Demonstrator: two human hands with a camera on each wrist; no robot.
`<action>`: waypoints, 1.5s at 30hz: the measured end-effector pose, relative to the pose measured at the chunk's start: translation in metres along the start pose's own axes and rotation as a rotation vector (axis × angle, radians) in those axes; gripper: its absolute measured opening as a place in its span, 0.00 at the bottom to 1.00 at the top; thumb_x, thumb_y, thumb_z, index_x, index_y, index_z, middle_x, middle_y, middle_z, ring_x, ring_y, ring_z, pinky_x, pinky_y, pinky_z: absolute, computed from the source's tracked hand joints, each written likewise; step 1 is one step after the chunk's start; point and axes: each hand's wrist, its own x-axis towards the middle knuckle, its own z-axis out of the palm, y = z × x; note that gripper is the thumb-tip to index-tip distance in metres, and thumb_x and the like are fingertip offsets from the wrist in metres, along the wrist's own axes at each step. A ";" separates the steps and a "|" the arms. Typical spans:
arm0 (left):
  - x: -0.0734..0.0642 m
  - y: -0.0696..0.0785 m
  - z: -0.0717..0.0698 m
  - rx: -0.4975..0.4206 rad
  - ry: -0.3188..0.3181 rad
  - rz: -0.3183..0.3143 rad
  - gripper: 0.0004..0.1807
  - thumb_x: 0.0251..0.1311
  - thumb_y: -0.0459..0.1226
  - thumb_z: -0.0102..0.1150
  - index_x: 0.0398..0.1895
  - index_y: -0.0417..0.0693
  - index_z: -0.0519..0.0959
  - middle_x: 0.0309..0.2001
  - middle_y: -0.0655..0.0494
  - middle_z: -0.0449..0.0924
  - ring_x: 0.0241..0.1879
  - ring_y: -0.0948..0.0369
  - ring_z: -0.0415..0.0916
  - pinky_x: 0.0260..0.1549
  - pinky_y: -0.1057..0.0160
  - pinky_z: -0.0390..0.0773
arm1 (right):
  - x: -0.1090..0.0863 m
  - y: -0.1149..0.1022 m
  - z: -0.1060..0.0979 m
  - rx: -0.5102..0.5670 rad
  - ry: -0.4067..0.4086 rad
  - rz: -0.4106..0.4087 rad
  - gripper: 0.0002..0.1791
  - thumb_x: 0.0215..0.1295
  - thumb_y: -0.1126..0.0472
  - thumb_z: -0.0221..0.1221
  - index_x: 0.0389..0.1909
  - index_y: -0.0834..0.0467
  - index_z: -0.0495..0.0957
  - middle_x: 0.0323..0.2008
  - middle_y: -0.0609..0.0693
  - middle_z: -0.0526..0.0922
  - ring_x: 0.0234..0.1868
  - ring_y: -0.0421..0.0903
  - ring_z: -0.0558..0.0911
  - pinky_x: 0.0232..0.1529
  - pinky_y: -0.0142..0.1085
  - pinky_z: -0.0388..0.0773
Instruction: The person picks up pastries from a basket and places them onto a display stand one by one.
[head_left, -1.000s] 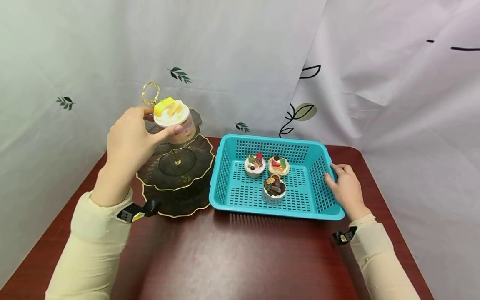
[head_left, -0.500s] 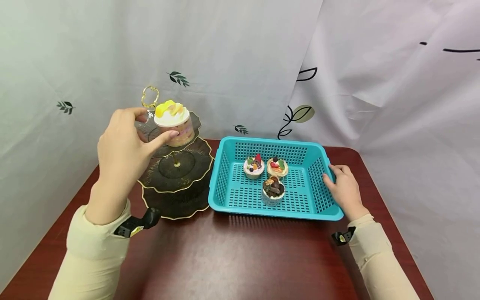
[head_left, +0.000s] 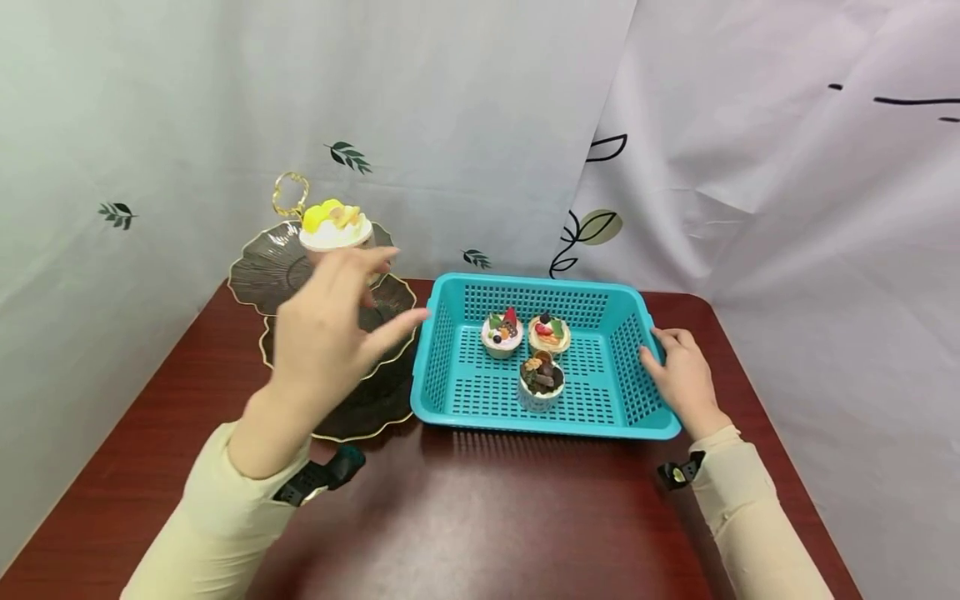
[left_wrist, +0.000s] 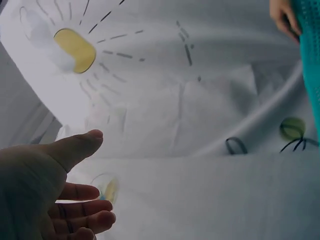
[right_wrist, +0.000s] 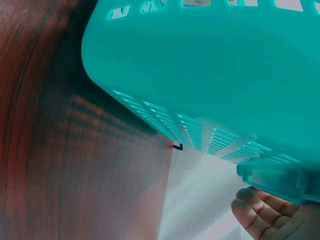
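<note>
A dessert cup [head_left: 336, 233] with cream and yellow fruit pieces stands on the top tier of a dark, gold-edged tiered stand [head_left: 262, 271]. My left hand [head_left: 318, 337] is in front of it, thumb and fingers spread apart and holding nothing; it hides the cup's lower part. Bare fingers show in the left wrist view too, on the left hand [left_wrist: 55, 195]. On the right, my right hand [head_left: 688, 379] holds the end rim of a turquoise plastic basket [head_left: 422, 375], thumb over the rim. Its fingers lie under the rim in the right wrist view.
Inside the basket sit a pink-cream cupcake [head_left: 501, 335], a fruit-topped tart [head_left: 549, 335] and a chocolate-topped cupcake [head_left: 542, 383]. The dark red table [head_left: 510, 517] meets a white patterned curtain [head_left: 465, 125] at the back. A gold ring handle [head_left: 290, 196] tops the stand.
My left hand has let go of the dessert cup and moved right, across the stand's front. The cup stays on the top tier. My right hand remains at the basket rim.
</note>
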 end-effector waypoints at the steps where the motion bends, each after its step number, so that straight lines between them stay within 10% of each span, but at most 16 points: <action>1: -0.001 0.002 0.005 0.002 -0.022 0.030 0.32 0.50 0.52 0.70 0.51 0.39 0.76 0.37 0.46 0.79 0.27 0.58 0.73 0.18 0.62 0.69 | 0.000 0.000 0.000 0.002 -0.002 0.002 0.28 0.70 0.57 0.53 0.64 0.71 0.66 0.56 0.69 0.68 0.50 0.64 0.75 0.49 0.57 0.74; 8: -0.007 0.000 0.053 -0.097 -0.193 0.089 0.32 0.45 0.50 0.74 0.50 0.41 0.77 0.40 0.50 0.79 0.25 0.62 0.73 0.17 0.65 0.70 | 0.000 0.000 0.001 0.011 0.007 0.012 0.28 0.70 0.56 0.53 0.64 0.71 0.66 0.56 0.68 0.68 0.50 0.63 0.75 0.50 0.57 0.73; 25: -0.002 -0.021 0.140 -0.476 -0.838 -0.148 0.33 0.53 0.48 0.69 0.61 0.45 0.72 0.53 0.49 0.75 0.48 0.55 0.74 0.46 0.57 0.75 | 0.003 0.001 0.002 0.022 0.006 0.018 0.28 0.70 0.56 0.53 0.65 0.70 0.66 0.56 0.68 0.68 0.50 0.63 0.74 0.51 0.57 0.73; 45: -0.004 -0.013 0.204 -0.549 -1.202 -0.012 0.41 0.50 0.46 0.72 0.67 0.44 0.66 0.58 0.44 0.73 0.52 0.50 0.72 0.48 0.58 0.74 | 0.005 0.003 0.005 0.017 0.000 0.029 0.29 0.71 0.55 0.52 0.66 0.68 0.65 0.57 0.67 0.69 0.51 0.63 0.75 0.51 0.57 0.73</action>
